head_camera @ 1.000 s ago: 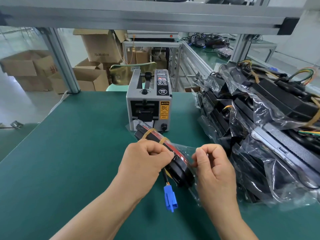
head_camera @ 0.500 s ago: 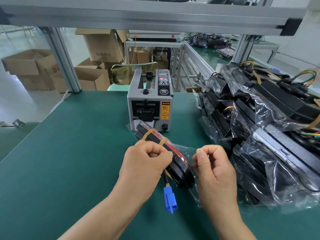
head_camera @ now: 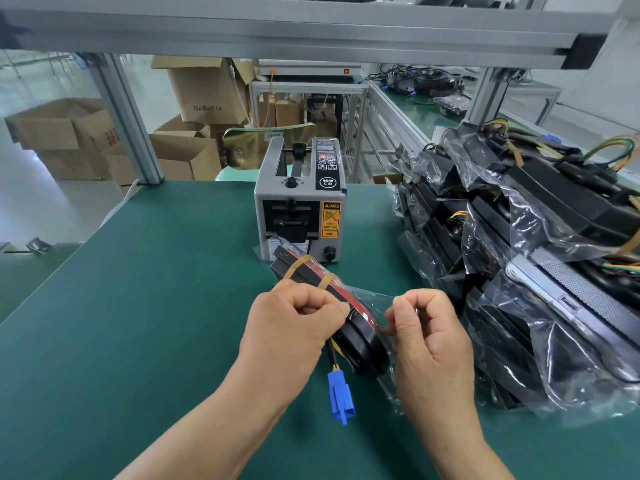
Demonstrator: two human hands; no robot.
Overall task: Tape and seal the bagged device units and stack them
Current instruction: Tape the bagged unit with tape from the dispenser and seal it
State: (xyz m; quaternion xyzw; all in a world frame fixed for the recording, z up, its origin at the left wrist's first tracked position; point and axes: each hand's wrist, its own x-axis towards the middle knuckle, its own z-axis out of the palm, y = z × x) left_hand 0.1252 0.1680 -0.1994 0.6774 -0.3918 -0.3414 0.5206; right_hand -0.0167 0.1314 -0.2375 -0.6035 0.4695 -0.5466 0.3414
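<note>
- A green table (head_camera: 138,306) lies under the left hand (head_camera: 287,327) and right hand (head_camera: 429,341).
- Open cardboard boxes (head_camera: 62,133) sit far beyond the left hand, to its left.
- An aluminium post (head_camera: 128,123) stands at the table's far edge, left of the left hand.
- An aluminium beam (head_camera: 311,32) runs overhead, beyond both hands.
- A second table (head_camera: 426,116) carrying black cables (head_camera: 412,79) lies far beyond the right hand.

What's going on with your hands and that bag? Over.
Left hand grips bagged unit. Right hand pinches loose edge of clear bag. Tape dispenser behind, bagged pile to the right, neither blocking the hands.
</note>
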